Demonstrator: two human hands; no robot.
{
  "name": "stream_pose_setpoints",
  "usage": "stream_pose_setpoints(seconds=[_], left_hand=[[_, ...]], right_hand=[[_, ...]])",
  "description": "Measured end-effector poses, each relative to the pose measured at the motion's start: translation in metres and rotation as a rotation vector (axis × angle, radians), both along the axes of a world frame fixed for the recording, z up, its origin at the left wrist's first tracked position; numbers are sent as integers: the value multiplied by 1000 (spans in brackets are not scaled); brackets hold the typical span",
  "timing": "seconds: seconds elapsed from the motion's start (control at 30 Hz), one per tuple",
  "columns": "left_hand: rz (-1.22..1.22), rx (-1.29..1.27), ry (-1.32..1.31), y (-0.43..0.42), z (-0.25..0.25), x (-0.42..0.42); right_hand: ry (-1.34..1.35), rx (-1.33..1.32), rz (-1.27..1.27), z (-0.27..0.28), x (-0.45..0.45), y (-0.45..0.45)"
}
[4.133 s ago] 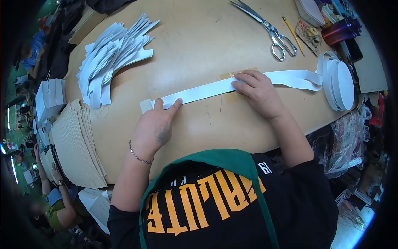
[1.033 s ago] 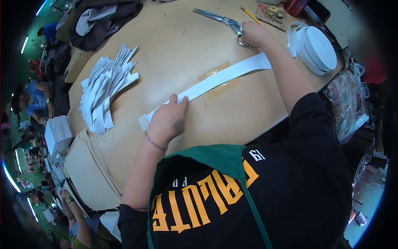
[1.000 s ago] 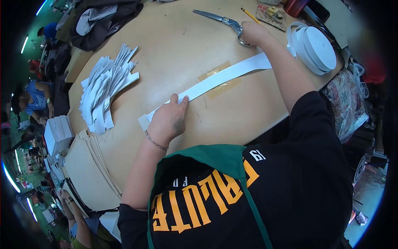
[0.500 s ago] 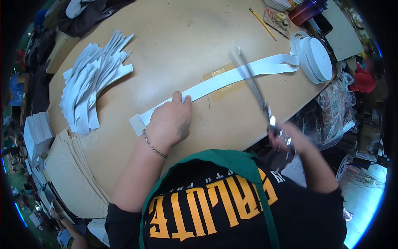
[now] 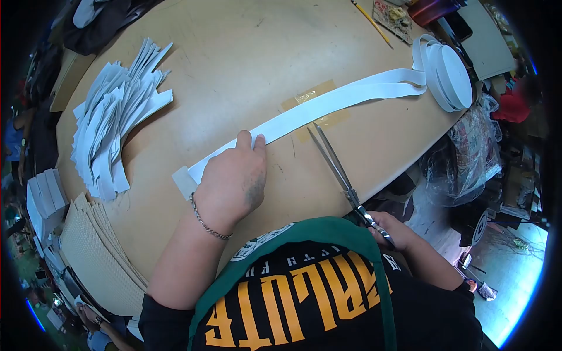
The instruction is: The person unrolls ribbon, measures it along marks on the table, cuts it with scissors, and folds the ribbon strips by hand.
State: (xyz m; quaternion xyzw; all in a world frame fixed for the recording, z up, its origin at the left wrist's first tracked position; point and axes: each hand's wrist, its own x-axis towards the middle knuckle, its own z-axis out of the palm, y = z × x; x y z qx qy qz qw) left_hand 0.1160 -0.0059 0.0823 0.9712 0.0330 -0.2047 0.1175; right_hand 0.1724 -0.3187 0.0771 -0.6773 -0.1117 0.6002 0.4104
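A long white strip (image 5: 316,108) runs over the table from near its left part to a white roll (image 5: 453,79) at the right. My left hand (image 5: 231,175) presses on the strip near its left end, two fingertips on it. Below the strip, my right hand (image 5: 389,231) grips the scissors (image 5: 348,190) by the handles. Their blades are slightly apart, with the tips close to the strip's lower edge by the brown tape (image 5: 332,119). A pale tab (image 5: 184,182) lies at the strip's left end.
Many cut white strips (image 5: 108,126) lie in a pile at the left. Textured sheets (image 5: 99,257) and white stacks (image 5: 47,202) are at the left edge. A pencil (image 5: 373,24), a dark cup (image 5: 431,10) and a phone (image 5: 458,26) stand or lie at upper right. Another person's hand (image 5: 91,317) shows lower left.
My right hand has taken the scissors from the table's far side and brought them down to the near edge, below the strip. My left hand stays on the strip. The view has shifted.
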Motion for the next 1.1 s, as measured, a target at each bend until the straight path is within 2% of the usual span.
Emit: stream_pose_setpoints(seconds=[0.3,0.4,0.8,1.1], left_hand=[[-18,21,16,-1,1,-1],[-21,18,46,-1,4,1],[30,-4,16,-1,2,0],[14,8,15,-1,4,0]], right_hand=[[-55,8,14,-9,8,22],[-21,55,-30,-5,11,31],[26,-39,-139,-11,10,38],[-28,-19,-189,-10,7,42]])
